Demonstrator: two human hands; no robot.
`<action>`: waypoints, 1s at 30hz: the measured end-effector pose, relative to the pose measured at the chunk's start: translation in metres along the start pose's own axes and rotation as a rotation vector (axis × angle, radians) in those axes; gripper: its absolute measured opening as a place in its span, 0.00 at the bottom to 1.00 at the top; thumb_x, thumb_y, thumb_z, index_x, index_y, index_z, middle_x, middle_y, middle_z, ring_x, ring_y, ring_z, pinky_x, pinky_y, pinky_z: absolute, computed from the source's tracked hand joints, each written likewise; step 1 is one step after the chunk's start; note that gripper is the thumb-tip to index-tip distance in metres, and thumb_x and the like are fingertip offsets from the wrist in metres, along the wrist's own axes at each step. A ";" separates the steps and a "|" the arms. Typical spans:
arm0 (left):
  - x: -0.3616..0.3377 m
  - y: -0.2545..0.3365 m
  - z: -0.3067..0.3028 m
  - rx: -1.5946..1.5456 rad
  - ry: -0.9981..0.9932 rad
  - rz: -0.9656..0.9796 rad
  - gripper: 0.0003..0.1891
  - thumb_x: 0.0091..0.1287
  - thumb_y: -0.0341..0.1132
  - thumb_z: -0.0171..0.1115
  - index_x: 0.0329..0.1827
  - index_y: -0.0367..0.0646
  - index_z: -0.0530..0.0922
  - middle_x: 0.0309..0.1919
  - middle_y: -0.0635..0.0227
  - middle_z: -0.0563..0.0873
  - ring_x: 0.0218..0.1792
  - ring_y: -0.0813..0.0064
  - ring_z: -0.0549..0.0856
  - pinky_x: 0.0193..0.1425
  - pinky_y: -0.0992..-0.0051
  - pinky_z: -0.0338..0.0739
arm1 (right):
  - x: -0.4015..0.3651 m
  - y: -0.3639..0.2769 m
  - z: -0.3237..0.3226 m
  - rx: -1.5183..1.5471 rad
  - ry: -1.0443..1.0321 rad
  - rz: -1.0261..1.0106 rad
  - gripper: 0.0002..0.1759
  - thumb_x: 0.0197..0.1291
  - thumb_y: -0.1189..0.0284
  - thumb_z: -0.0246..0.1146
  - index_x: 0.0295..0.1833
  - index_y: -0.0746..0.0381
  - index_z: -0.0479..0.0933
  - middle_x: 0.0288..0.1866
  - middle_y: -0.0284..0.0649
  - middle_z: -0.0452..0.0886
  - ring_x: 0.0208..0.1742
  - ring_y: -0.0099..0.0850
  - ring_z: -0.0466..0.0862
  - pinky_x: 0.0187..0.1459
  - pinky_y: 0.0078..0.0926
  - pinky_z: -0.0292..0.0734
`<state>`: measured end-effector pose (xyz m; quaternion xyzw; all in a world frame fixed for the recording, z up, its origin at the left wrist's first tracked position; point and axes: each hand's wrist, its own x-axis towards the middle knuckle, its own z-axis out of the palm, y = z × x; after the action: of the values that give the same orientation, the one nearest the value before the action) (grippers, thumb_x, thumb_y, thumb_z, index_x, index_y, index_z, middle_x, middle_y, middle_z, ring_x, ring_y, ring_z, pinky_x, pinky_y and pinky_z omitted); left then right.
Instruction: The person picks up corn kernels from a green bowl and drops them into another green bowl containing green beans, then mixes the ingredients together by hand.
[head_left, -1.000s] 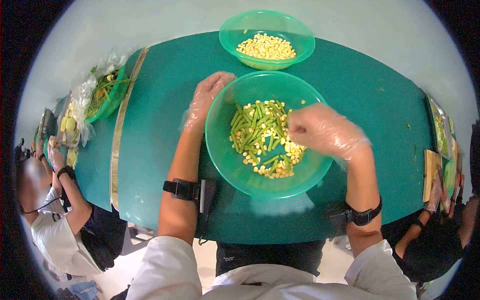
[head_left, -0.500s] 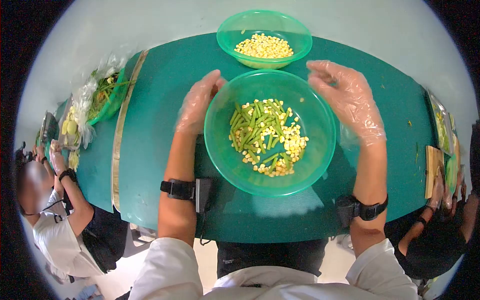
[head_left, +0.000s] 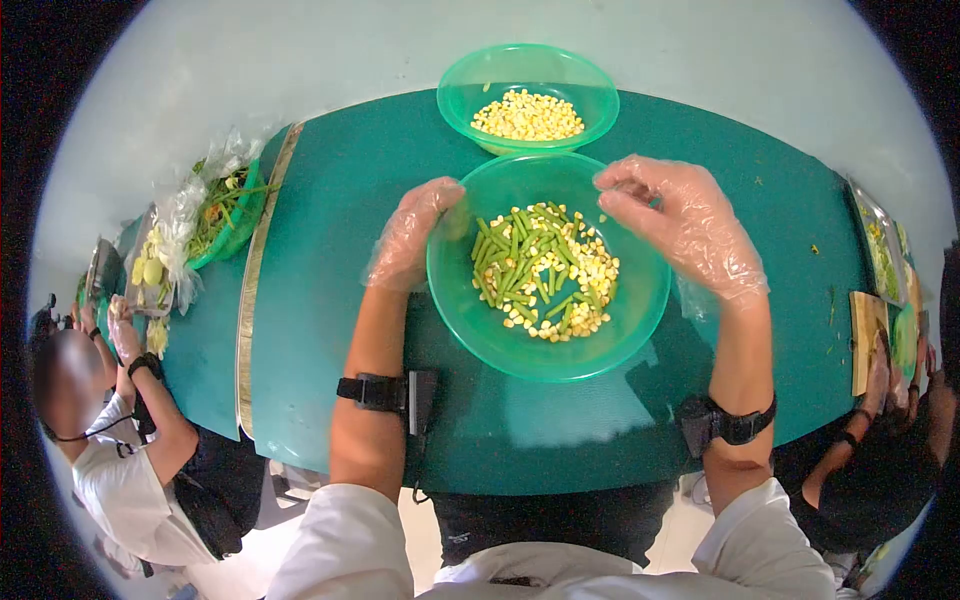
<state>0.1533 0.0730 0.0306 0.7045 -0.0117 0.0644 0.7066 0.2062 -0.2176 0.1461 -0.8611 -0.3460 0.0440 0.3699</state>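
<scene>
A large translucent green plastic basin (head_left: 550,361) is in front of me, with cut green bean pieces (head_left: 522,250) and loose yellow corn kernels (head_left: 597,268) in it. My left hand (head_left: 415,232), in a clear plastic glove, is closed at the basin's upper left rim; its far fingers are hidden. At the upper right rim, my gloved right hand (head_left: 685,222) is curled with thumb and fingers around the edge. Just behind stands a second green basin (head_left: 530,62) holding corn kernels (head_left: 527,115).
The green table (head_left: 330,250) has a metal-coloured strip (head_left: 262,270) at left. Beyond it are a basin of greens (head_left: 238,225), plastic bags (head_left: 178,235) and a person (head_left: 130,480). At right are a wooden board (head_left: 861,340), a tray (head_left: 878,245) and another person's arm (head_left: 835,455).
The front basin has shifted slightly right in view, and the beans and corn inside have moved about. Both hands have stayed at its rim, now a little lower in view.
</scene>
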 end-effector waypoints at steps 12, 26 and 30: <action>-0.001 -0.021 0.001 0.027 0.256 -0.046 0.15 0.72 0.42 0.55 0.40 0.36 0.79 0.38 0.67 0.83 0.41 0.74 0.79 0.49 0.71 0.74 | -0.004 -0.008 0.003 0.305 0.627 -0.267 0.15 0.64 0.67 0.63 0.49 0.68 0.80 0.38 0.42 0.84 0.33 0.27 0.80 0.41 0.27 0.77; 0.002 -0.018 -0.009 0.708 0.118 0.278 0.13 0.62 0.29 0.63 0.51 0.43 0.81 0.44 0.65 0.85 0.45 0.69 0.82 0.53 0.70 0.78 | -0.103 -0.102 -0.020 0.489 0.841 -1.462 0.18 0.66 0.67 0.61 0.54 0.69 0.76 0.40 0.43 0.83 0.37 0.29 0.80 0.43 0.27 0.78; 0.002 -0.011 -0.004 0.261 0.129 0.046 0.11 0.65 0.30 0.61 0.50 0.44 0.81 0.42 0.69 0.85 0.43 0.76 0.82 0.51 0.74 0.78 | -0.107 -0.103 -0.019 0.485 0.857 -1.479 0.18 0.66 0.67 0.60 0.55 0.69 0.75 0.41 0.43 0.83 0.38 0.29 0.80 0.43 0.28 0.78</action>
<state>0.1562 0.0767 0.0202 0.7843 0.0261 0.1266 0.6068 0.0735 -0.2461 0.2090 -0.2577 -0.6266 -0.4604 0.5736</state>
